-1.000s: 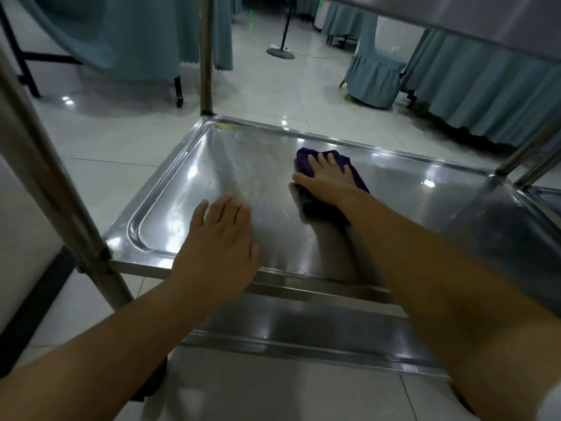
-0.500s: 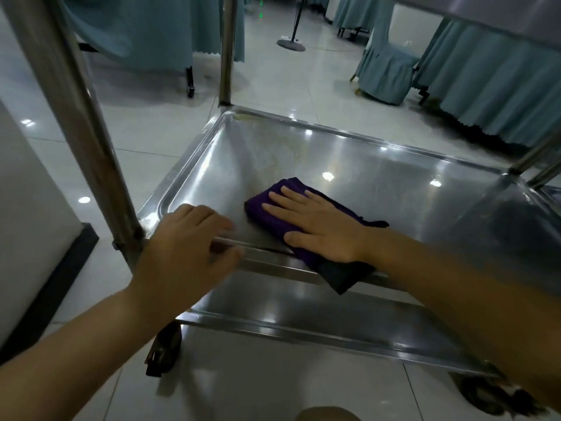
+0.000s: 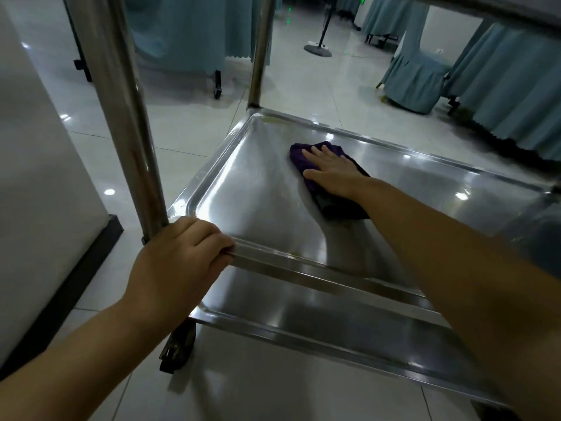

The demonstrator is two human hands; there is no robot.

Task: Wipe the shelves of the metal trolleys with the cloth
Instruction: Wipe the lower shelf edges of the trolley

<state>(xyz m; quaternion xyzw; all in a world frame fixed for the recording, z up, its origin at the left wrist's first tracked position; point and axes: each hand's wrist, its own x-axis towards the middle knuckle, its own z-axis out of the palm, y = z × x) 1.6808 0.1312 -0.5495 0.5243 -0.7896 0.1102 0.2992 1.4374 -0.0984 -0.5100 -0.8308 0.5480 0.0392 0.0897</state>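
A steel trolley shelf (image 3: 261, 205) with a raised rim fills the middle of the head view. On it lies a purple cloth (image 3: 299, 156), spread toward the shelf's far left part. My right hand (image 3: 332, 170) lies flat on the cloth with straight fingers, pressing it against the metal. My left hand (image 3: 179, 259) sits at the near left corner of the shelf, its fingers curled over the front rim beside the upright post (image 3: 121, 117).
A lower trolley shelf (image 3: 303, 311) shows beneath, with a black castor (image 3: 177, 349) at its left corner. A white pillar (image 3: 39, 183) stands close on the left. Teal-skirted tables (image 3: 516, 86) and a covered chair (image 3: 416, 74) stand beyond on the tiled floor. A second post (image 3: 261, 50) rises at the far corner.
My right hand has pushed the cloth from the front rim out toward the far side of the shelf. My left hand has kept its place at the near left corner.
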